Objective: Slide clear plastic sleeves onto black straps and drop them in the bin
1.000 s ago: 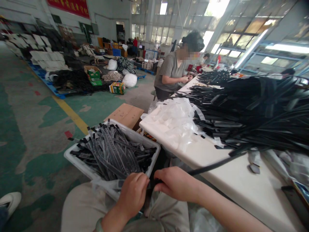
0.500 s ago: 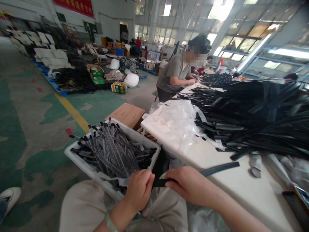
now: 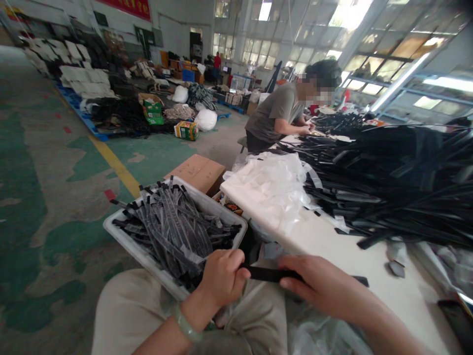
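A flat black strip [image 3: 265,274] stretches between my two hands above my lap. My left hand [image 3: 223,277] is closed around one end of it, with a pale green bangle on the wrist. My right hand [image 3: 314,281] grips the strip further along, thumb below and fingers on top. Beyond that hand, the strip's far end shows over the table edge. Just past my left hand stands a white plastic bin [image 3: 121,235], filled with many grey strips [image 3: 177,222] that have black ends.
A white table [image 3: 314,236] runs along my right, bearing a big heap of black strips [image 3: 399,177] and crumpled clear plastic [image 3: 277,182]. A cardboard box [image 3: 197,172] stands behind the bin. One co-worker [image 3: 275,113] leans over the table further off.
My right hand has slid right along the strip, so more of it shows between my hands. The strip's far end sticks out less beyond it. My view has shifted slightly.
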Demonstrator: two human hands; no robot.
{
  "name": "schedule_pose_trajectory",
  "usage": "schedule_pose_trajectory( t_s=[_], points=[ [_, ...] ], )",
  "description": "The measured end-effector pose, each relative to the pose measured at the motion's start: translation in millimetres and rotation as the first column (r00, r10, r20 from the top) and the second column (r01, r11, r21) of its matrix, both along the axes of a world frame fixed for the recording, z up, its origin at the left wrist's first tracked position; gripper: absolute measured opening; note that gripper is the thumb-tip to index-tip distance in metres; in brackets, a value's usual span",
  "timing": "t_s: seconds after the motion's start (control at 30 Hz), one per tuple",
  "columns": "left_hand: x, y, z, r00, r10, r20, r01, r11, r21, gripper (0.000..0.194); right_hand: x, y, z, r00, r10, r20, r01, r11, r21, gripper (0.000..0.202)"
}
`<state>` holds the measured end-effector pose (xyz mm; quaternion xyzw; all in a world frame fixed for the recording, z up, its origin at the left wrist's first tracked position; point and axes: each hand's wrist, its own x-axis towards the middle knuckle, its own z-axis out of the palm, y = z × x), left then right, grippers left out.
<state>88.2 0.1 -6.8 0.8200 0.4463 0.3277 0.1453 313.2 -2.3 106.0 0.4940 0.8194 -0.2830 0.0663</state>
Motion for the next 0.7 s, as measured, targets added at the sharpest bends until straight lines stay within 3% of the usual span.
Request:
schedule_pose_trajectory(
  t_s=[0.13, 0.37, 0.53, 0.63, 0.7],
  points=[
    [-14.8, 12.6, -1.4, 0.999, 0.023, 0.024, -0.021, 0.998, -0.055, 0.068, 18.5, 8.5, 19.2, 0.997, -0.05, 0.063, 0.051, 0.999, -0.002, 0.024],
    [20.0, 12.0, 19.8, 0.991, -0.075, 0.113, 0.085, 0.993, -0.083, 0.076, -43.7, 26.5, 9.2, 0.991, 0.096, -0.089, -0.088, 0.992, 0.089, 0.02],
    [-12.9, 35.0, 29.2, 0.989, -0.017, 0.146, 0.036, 0.991, -0.129, 0.075, -34.9, 42.3, 15.9, 0.987, 0.098, -0.127, -0.093, 0.995, 0.046, 0.021],
    [-32.6, 52.9, 36.3, 0.988, -0.053, 0.144, 0.075, 0.985, -0.154, 0.072, -26.5, 52.2, 27.1, 0.986, 0.023, -0.166, -0.028, 0.999, -0.027, 0.024],
    [-32.5, 59.9, 43.4, 0.985, -0.1, 0.14, 0.123, 0.979, -0.161, 0.072, -34.8, 57.6, 29.1, 0.976, -0.031, -0.215, 0.019, 0.998, -0.054, 0.025]
  ],
)
